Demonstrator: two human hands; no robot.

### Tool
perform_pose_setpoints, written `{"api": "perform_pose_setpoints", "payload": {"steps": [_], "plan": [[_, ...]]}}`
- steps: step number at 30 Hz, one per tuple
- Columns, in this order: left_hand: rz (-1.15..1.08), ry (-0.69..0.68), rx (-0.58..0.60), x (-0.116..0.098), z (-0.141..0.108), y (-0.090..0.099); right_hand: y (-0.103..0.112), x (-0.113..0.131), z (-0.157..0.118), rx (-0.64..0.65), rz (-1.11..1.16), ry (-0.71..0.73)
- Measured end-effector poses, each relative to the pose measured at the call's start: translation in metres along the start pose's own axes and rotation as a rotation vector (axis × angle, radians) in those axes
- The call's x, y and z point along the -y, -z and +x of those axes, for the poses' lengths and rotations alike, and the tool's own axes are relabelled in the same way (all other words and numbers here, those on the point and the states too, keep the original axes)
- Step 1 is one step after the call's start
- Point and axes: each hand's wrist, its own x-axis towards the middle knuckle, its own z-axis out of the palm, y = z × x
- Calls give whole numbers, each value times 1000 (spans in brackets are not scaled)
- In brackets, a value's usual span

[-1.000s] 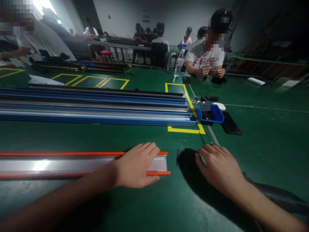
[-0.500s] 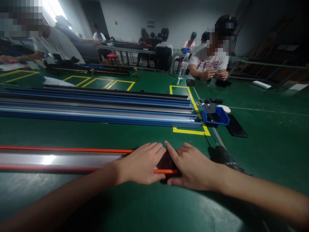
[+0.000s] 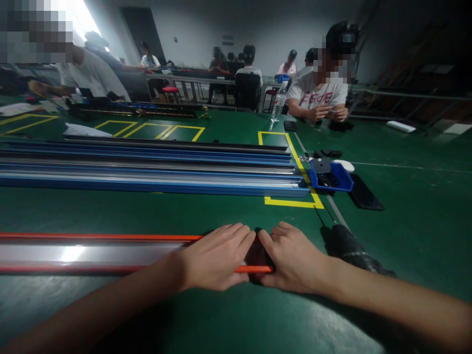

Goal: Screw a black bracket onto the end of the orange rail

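While the left hand (image 3: 221, 258) is clasping the orange-edged rail (image 3: 92, 253), the right hand (image 3: 298, 258) is resting curled at its right end; whether it is holding anything, the view is not showing. The rail is lying on the near left of the table (image 3: 221, 324). Both hands are apparently steadying that end, so the next move is probably calling for a firm left grip.
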Motion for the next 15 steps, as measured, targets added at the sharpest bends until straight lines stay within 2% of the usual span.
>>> {"api": "perform_pose_setpoints", "payload": {"steps": [8, 15], "plan": [[40, -23, 12, 9, 2, 0, 2, -2, 5, 6, 40, 6], [-51, 2, 16, 27, 2, 3, -10, -11, 13, -47, 105, -11]]}}
